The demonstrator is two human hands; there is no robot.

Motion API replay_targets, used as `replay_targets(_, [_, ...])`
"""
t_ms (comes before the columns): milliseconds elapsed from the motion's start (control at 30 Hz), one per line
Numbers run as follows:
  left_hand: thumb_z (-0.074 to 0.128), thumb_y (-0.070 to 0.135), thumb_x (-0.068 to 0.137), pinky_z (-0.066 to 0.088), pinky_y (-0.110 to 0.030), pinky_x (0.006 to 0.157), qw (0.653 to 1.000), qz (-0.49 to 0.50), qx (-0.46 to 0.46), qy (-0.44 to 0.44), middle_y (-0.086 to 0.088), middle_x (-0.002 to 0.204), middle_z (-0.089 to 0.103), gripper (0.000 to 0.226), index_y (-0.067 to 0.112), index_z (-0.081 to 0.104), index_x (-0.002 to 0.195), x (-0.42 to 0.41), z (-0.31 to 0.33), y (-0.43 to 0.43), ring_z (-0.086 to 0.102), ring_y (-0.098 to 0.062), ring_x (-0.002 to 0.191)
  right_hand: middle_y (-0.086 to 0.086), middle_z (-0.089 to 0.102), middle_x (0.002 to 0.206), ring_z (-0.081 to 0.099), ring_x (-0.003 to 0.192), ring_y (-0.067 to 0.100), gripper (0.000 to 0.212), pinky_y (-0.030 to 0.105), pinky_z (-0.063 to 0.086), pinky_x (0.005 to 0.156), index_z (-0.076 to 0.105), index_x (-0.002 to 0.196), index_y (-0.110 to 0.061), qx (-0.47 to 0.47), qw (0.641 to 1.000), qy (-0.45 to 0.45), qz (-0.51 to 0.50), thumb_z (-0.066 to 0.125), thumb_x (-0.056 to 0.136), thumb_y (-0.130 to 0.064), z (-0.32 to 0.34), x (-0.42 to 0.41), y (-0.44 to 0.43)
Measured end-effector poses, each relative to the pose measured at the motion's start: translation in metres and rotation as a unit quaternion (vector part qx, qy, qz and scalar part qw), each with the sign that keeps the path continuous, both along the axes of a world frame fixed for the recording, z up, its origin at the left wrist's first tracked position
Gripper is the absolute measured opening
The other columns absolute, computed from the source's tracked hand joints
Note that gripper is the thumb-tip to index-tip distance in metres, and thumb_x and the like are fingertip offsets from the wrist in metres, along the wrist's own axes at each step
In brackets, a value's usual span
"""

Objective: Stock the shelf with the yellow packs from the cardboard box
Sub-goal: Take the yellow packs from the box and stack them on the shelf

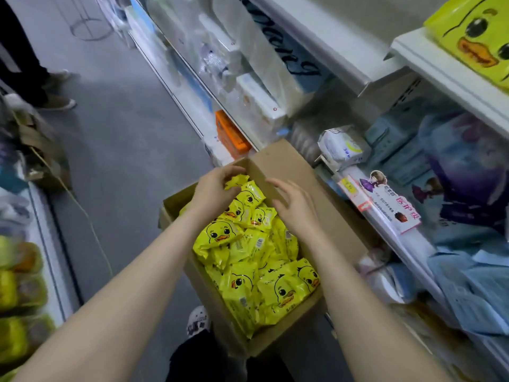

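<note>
The cardboard box [275, 339] stands open on the grey floor [124, 133], just beside the white shelf [440, 70] on the right side. It is nearly full of yellow packs [248, 252], each one printed with a duck face, and they lie in a loose pile. The left hand [214, 188] is at the far end of the box, and its fingers are curled round the edge of the far pack [238, 180], which is still among the others. The right hand [296, 208] is above the packs near the right wall of the box; its fingers are spread and hold nothing. One large yellow bag [473, 34] with the same duck face is on the upper board of the shelf. The lower boards hold blue packages [468, 271] and an orange carton [230, 133]. The shoes [57, 102] of another person show at the far left.
</note>
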State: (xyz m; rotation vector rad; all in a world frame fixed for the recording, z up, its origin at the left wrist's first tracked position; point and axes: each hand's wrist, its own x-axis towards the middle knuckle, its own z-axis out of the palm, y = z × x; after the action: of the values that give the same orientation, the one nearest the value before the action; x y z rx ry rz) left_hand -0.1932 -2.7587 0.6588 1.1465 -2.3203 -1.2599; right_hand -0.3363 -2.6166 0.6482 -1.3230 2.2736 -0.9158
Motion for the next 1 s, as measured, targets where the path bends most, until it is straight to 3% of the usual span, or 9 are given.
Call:
replay_targets(133, [0.072, 0.013, 0.083, 0.047, -0.038, 0.100, 0.998, -0.030, 0.010, -0.059, 0.003, 0.124, 0.064, 0.045, 0.028, 0.063, 0.124, 0.015, -0.044, -0.022, 0.058, -0.016, 0.116, -0.006, 0.060, 0.128, 0.054, 0.119, 0.014, 0.053, 0.018, 0.035, 0.096, 0.058, 0.130, -0.031, 0.050, 0.998, -0.022, -0.028, 0.068, 0.084, -0.006, -0.039, 0.009, -0.013])
replay_targets(267, [0.071, 0.017, 0.085, 0.044, -0.036, 0.098, 0.986, -0.087, 0.000, -0.141, 0.000, 0.132, 0.058, 0.049, 0.029, 0.057, 0.130, 0.027, -0.092, -0.040, 0.055, -0.022, 0.119, -0.005, 0.053, 0.138, 0.047, 0.128, 0.016, 0.058, 0.030, 0.035, 0.105, 0.051, 0.137, -0.033, 0.128, 0.988, -0.049, -0.072, 0.067, 0.086, -0.009, -0.086, 0.021, -0.017])
replay_targets(433, [0.069, 0.019, 0.085, 0.044, -0.038, 0.097, 0.963, -0.157, 0.011, -0.220, -0.005, 0.137, 0.052, 0.059, 0.030, 0.048, 0.139, 0.036, -0.154, -0.060, 0.049, -0.025, 0.125, 0.000, 0.043, 0.147, 0.039, 0.136, 0.019, 0.065, 0.031, 0.031, 0.105, 0.042, 0.144, -0.031, 0.204, 0.970, -0.074, -0.105, 0.063, 0.088, -0.006, -0.139, 0.037, -0.022])
replay_targets(633, [0.069, 0.021, 0.085, 0.039, -0.038, 0.104, 0.946, -0.205, 0.029, -0.250, -0.007, 0.144, 0.045, 0.064, 0.025, 0.043, 0.143, 0.036, -0.211, -0.068, 0.042, -0.027, 0.131, 0.000, 0.040, 0.147, 0.042, 0.133, 0.021, 0.068, 0.031, 0.038, 0.101, 0.038, 0.147, -0.031, 0.222, 0.971, -0.044, -0.073, 0.063, 0.089, -0.008, -0.180, 0.035, -0.064])
replay_targets(800, [0.073, 0.033, 0.082, 0.042, -0.043, 0.102, 0.937, -0.204, 0.042, -0.282, -0.009, 0.143, 0.044, 0.070, 0.026, 0.041, 0.144, 0.038, -0.251, -0.068, 0.045, -0.031, 0.128, 0.002, 0.039, 0.149, 0.039, 0.135, 0.026, 0.072, 0.037, 0.037, 0.107, 0.035, 0.148, -0.030, 0.252, 0.967, -0.012, -0.037, 0.066, 0.087, -0.009, -0.220, 0.020, -0.116])
replay_targets(1000, [0.076, 0.033, 0.078, 0.040, -0.044, 0.104, 0.927, -0.227, -0.005, -0.298, -0.009, 0.143, 0.044, 0.081, 0.030, 0.033, 0.147, 0.040, -0.274, -0.066, 0.045, -0.036, 0.126, 0.007, 0.040, 0.147, 0.042, 0.132, 0.030, 0.078, 0.040, 0.037, 0.104, 0.031, 0.151, -0.027, 0.310, 0.949, 0.047, 0.038, 0.072, 0.085, -0.029, -0.257, 0.011, -0.145])
